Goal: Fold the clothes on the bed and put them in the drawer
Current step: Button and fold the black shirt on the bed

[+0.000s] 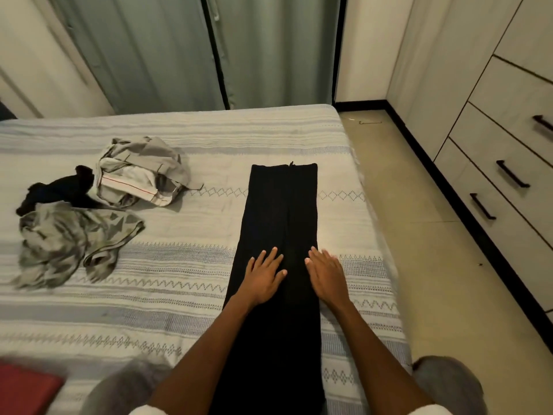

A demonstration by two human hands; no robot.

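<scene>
A long black garment [281,211] lies flat and lengthwise on the striped bedspread [179,295], its far end towards the curtains. My left hand [264,275] presses flat on it with fingers spread. My right hand [327,274] lies flat beside it on the garment's right part, fingers straight. To the left sits a pile of unfolded clothes: a grey piece with white lining [143,172], a small black piece [59,190] and a green-grey patterned piece [68,241]. Drawers with black handles [512,173] line the right wall.
A tiled floor strip [434,235] runs between the bed's right edge and the drawer unit. Green curtains [209,55] hang behind the bed. A red object [27,387] sits at the bed's near left corner. My grey-clad knees show at the bottom.
</scene>
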